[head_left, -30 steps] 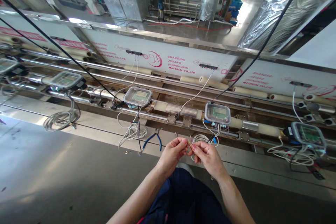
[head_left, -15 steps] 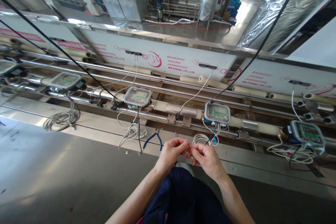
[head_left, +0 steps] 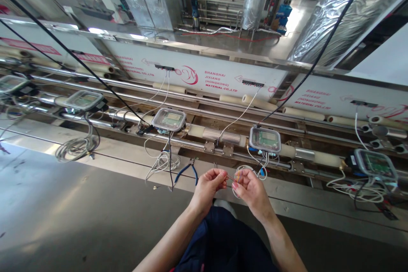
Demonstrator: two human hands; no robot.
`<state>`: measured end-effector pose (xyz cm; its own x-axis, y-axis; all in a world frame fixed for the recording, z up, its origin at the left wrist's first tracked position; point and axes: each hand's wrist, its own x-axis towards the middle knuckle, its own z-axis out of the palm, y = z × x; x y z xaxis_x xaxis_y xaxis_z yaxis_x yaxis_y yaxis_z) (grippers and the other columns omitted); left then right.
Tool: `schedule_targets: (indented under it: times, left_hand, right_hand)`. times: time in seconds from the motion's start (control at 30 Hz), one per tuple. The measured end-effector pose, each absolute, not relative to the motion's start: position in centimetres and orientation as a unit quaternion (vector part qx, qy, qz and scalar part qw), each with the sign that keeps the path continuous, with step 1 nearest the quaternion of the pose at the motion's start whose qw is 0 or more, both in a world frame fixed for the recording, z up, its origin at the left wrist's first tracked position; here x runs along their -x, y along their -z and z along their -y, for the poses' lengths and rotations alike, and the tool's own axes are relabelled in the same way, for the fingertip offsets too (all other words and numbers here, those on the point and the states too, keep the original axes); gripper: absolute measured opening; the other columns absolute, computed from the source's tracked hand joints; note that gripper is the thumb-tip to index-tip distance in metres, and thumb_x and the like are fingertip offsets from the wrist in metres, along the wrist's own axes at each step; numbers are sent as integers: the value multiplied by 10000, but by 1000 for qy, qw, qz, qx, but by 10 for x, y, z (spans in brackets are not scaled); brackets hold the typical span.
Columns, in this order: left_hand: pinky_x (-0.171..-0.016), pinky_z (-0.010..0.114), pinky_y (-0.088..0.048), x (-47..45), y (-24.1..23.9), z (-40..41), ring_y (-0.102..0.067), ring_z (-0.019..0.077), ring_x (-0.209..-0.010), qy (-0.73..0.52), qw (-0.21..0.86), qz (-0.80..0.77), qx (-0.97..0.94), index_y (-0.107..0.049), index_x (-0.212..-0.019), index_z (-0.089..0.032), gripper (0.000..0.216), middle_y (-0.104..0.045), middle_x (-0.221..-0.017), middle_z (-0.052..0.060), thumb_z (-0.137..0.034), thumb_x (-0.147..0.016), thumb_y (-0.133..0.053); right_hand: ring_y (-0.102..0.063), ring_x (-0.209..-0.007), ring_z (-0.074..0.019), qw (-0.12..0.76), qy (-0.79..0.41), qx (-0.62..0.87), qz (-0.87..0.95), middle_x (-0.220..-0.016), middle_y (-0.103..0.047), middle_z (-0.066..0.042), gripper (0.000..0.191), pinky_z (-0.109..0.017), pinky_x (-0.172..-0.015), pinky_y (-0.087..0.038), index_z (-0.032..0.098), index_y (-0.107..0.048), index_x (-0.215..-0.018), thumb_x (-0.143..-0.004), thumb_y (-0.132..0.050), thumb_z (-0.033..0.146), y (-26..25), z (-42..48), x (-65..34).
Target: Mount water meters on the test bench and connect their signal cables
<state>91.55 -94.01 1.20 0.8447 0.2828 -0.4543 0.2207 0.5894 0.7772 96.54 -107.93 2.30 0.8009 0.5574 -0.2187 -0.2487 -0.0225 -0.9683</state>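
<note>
My left hand point(head_left: 210, 185) pinches the end of a thin wire point(head_left: 231, 178) that stretches across to the other hand. Thumb and fingers of my right hand point(head_left: 250, 189) are closed around thin wires, one of them yellow-orange, from a grey cable. Behind the right hand lies a loose coil of grey cable point(head_left: 242, 169) below a clear-lidded meter box point(head_left: 264, 139). Blue-handled pliers point(head_left: 188, 171) rest on the metal ledge to the left of my left hand, not touched.
More clear-lidded boxes point(head_left: 168, 120) with coiled cables point(head_left: 165, 161) sit along the pipe line point(head_left: 226, 135). A small metal piece point(head_left: 156, 187) lies on the steel surface point(head_left: 95, 204). Black cables point(head_left: 306, 72) hang diagonally across the view. Printed white panels point(head_left: 219, 74) stand behind the pipes.
My hands have drawn slightly apart, with the thin wire now visible between them. My right hand's fingers have turned upward and opened a little around the wires. The pliers lie as before.
</note>
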Motion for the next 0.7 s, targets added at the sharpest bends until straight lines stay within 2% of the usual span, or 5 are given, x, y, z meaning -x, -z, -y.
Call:
schedule_targets:
  times: [0.1,0.23,0.43,0.7]
  left_hand:
    - [-554,192,-414,-916,-17,944,-499,79,-539,-37,839,-253,-481,-575,-734,-125,338,-571,-640,-10,-392,-637,-759]
    - [-541,199,-412,-916,-21,946,-496,83,-528,-60,830,-226,-506,-555,-747,-135,300,-560,-626,-19,-366,-676,-732]
    - [-557,212,-406,-919,-19,943,-500,102,-543,-76,798,-192,-566,-555,-698,-140,253,-555,-600,-11,-351,-716,-692]
    - [-548,221,-392,-934,-11,939,-487,118,-533,-52,753,-189,-628,-601,-665,-143,252,-557,-563,-1,-375,-691,-695]
  right_hand:
    - [-435,-495,-78,647,-280,699,122,-602,-516,38,298,-203,-454,-336,182,-556,-898,-758,-637,433,-23,1079,-968]
    - [-414,-471,-87,594,-262,749,133,-557,-522,21,299,-225,-452,-313,169,-608,-761,-786,-584,466,-23,1081,-972]
    - [-431,-488,-97,587,-257,755,142,-539,-524,19,303,-224,-470,-332,164,-648,-754,-777,-588,460,-23,1081,-972]
    - [-405,-470,-98,595,-160,778,122,-505,-478,24,290,-226,-460,-330,173,-654,-726,-786,-581,446,-29,1084,-975]
